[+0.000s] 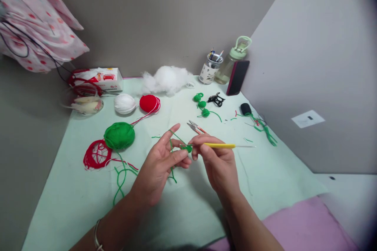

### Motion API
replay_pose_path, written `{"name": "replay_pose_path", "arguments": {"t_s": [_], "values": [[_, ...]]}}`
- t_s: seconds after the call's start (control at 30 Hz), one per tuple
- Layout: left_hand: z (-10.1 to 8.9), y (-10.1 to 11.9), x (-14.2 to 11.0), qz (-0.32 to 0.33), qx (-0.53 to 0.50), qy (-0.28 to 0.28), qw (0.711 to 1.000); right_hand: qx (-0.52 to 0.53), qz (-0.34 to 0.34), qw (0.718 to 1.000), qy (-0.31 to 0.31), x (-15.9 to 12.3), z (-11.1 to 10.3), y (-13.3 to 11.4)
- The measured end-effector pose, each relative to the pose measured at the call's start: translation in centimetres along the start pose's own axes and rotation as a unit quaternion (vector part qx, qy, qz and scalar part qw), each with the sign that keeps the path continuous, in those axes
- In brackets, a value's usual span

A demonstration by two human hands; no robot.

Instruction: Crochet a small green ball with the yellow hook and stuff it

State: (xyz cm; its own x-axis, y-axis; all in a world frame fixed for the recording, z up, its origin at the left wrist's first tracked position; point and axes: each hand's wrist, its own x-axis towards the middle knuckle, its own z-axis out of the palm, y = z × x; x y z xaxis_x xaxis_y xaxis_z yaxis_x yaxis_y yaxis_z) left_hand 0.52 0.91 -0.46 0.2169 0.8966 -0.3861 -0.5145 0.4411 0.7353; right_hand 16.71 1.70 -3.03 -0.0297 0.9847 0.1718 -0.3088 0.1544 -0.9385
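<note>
My left hand (pixel 160 164) pinches a small green crochet piece (pixel 187 148) between thumb and fingers, with green yarn looped over its raised index finger. My right hand (pixel 216 159) grips a yellow-handled crochet hook (pixel 219 145), whose tip is at the green piece. The green strand trails down and left across the table to a green yarn ball (pixel 119 135).
On the pale green table (pixel 73 196) lie a red yarn ball (pixel 149 103), a white yarn ball (pixel 125 103), loose red yarn (pixel 96 154), white stuffing (pixel 166 79), small scissors (pixel 196 127), finished green pieces (pixel 202 104), a black clip (pixel 217 99), a pen jar (pixel 210 70), a bottle (pixel 234 59) and a phone (pixel 237 77).
</note>
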Motion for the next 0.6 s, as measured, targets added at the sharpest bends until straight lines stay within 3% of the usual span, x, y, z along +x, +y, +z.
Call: {"name": "replay_pose_path", "arguments": {"t_s": [0.13, 0.27, 0.47, 0.6], "values": [[0.1, 0.0, 0.0, 0.005, -0.010, -0.008, 1.000, 0.042, 0.044, 0.998, 0.016, 0.3, 0.3, -0.6], [0.1, 0.1, -0.1, 0.007, 0.007, -0.015, 1.000, 0.060, 0.039, 0.997, 0.016, 0.2, 0.4, -0.9], [-0.1, -0.2, -0.1, 0.054, 0.046, -0.017, 0.997, -0.041, -0.067, 0.997, -0.004, -0.5, 0.1, -0.7], [-0.2, -0.3, 0.0, 0.075, 0.063, -0.016, 0.995, -0.137, -0.164, 0.977, -0.013, -0.8, 0.0, -0.8]]}}
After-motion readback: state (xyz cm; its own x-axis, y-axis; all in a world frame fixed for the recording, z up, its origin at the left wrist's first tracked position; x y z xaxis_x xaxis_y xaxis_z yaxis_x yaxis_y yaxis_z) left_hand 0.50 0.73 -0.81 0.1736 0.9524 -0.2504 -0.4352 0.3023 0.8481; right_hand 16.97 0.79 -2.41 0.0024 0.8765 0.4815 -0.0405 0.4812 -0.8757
